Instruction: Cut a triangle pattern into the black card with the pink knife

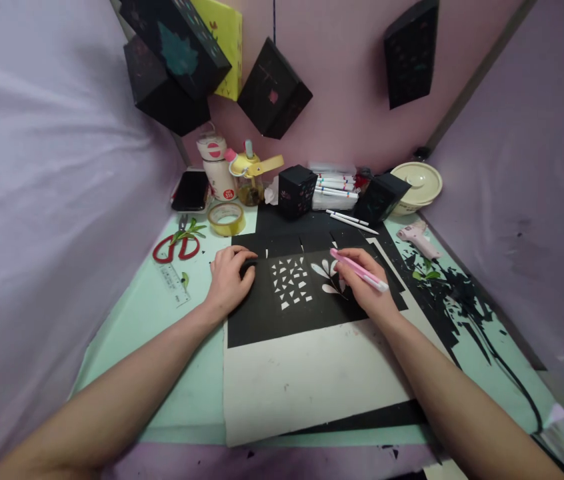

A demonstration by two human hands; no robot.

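A sheet of black paper (255,320) lies on a larger white sheet. Several small angular holes are cut through its middle, and a leafy sprig shape (330,288) shows white at its right. My right hand (369,287) is closed around a pink craft knife (362,270), its front end close above the sprig's upper leaves; the blade is too small to make out. My left hand (229,277) rests on the black paper's left edge, thumb and forefinger apart. A small dark shape between them is unclear. Short slits mark the paper's top edge.
Red-handled scissors (177,249), a clear ruler (175,283) and a tape roll (227,219) lie at left. Markers (335,190) and black boxes (297,192) stand behind. A glue gun (419,240) and black paper scraps (462,313) lie at right. Decorated boxes (275,90) hang above.
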